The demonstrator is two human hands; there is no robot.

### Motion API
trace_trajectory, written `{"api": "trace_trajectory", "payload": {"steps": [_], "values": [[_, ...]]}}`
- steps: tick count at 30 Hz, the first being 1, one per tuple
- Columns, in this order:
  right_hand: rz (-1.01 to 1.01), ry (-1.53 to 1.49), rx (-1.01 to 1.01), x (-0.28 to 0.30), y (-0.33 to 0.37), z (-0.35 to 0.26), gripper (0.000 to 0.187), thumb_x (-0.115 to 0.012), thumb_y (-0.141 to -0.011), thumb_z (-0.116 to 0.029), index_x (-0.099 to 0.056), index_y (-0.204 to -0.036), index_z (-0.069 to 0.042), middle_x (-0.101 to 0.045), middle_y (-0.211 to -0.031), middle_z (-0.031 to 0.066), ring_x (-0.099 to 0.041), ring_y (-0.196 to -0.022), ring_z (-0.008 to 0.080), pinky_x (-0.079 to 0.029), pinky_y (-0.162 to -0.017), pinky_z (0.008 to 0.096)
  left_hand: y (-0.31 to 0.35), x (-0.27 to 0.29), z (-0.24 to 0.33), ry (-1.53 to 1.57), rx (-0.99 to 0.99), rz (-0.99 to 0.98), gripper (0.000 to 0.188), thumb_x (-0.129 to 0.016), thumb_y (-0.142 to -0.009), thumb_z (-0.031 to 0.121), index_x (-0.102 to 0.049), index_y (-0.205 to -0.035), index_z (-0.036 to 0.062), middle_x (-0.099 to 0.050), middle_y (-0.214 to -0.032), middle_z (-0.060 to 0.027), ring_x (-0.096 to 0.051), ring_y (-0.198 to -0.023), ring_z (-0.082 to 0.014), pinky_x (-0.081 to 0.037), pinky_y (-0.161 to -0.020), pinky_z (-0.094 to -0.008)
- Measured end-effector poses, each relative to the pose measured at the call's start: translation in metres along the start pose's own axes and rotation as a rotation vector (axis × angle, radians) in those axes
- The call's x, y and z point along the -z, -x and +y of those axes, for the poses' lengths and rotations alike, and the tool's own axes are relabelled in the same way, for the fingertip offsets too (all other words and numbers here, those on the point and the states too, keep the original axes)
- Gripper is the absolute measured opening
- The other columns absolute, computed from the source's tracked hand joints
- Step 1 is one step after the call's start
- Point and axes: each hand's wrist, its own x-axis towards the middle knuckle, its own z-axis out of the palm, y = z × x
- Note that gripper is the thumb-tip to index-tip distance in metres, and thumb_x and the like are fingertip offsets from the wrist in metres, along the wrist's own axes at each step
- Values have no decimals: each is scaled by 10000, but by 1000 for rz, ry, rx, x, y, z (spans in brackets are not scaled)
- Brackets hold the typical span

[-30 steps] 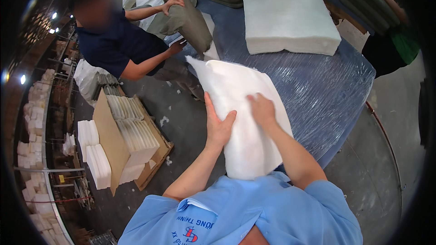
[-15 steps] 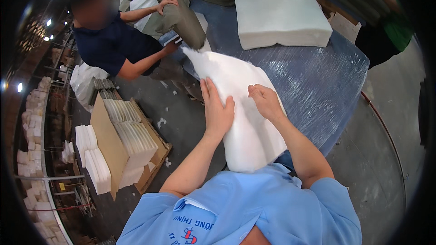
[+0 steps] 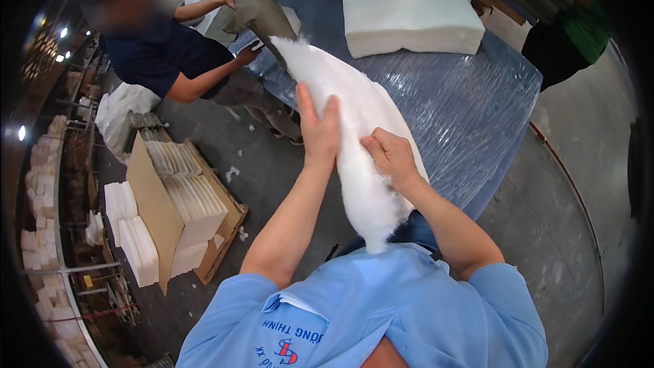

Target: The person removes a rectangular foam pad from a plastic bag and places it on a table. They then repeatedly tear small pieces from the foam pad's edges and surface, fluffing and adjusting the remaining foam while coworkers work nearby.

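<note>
Blue plastic-wrapped table [image 3: 463, 95] fills the upper right, over a grey concrete floor. On its near-left edge lies a long, fluffy white wadding piece [image 3: 354, 129], narrowing toward the person's chest, where its lower end is cut off behind the blue shirt. The left hand [image 3: 319, 129] presses flat on it, fingers straight and together; the right hand [image 3: 390, 157] pinches its fibres, fingertips buried. Beyond it on the table sits a square white pad [image 3: 409, 7].
</note>
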Motion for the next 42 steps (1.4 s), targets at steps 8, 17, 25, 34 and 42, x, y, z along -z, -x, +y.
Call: {"api": "trace_trajectory", "payload": {"steps": [8, 17, 25, 34, 42], "values": [[-53, -65, 75, -1, 1, 4, 375, -651, -1018, -306, -564, -780, -30, -577, -710, 177, -582, -637, 364, -464, -614, 431, 159, -8, -4, 905, 249, -92, 712, -342, -1125, 464, -51, -1682, 129, -174, -1723, -87, -291, -1530, -252, -274, -1241, -392], [-51, -164, 72, -53, 18, 17, 382, -631, -1032, -344, -581, -788, -55, -585, -707, 137, -550, -597, 314, -458, -589, 402, 192, -8, -2, -417, 29, 272, 700, -589, -1039, 208, -261, -1618, -8, -392, -1562, -244, -436, -1408, -358, -365, -1161, -413], [-334, -402, -141, -18, 2, 60, 396, -530, -1060, -433, -659, -971, -69, -677, -827, 154, -664, -810, 310, -500, -767, 410, 186, -6, -13, -566, 108, 387, 669, -616, -1038, 297, -352, -1592, 31, -481, -1446, -240, -485, -1326, -368, -417, -1097, -421], [-318, -96, 109, 31, 60, 11, 269, -633, -1006, -325, -627, -1037, -57, -675, -901, 151, -656, -820, 354, -517, -715, 415, 164, -36, 20, -340, 2, 317, 644, -286, -1130, 469, -325, -1612, 45, -383, -1584, -177, -390, -1456, -320, -337, -1193, -426], [35, -436, -12, 78, 26, 45, 235, -522, -1080, -235, -591, -972, -39, -540, -730, 75, -523, -696, 146, -467, -683, 313, 144, -85, 23, 546, 97, -46, 652, -291, -1126, 458, -169, -1666, 113, -297, -1659, -125, -355, -1499, -283, -324, -1230, -413]]}}
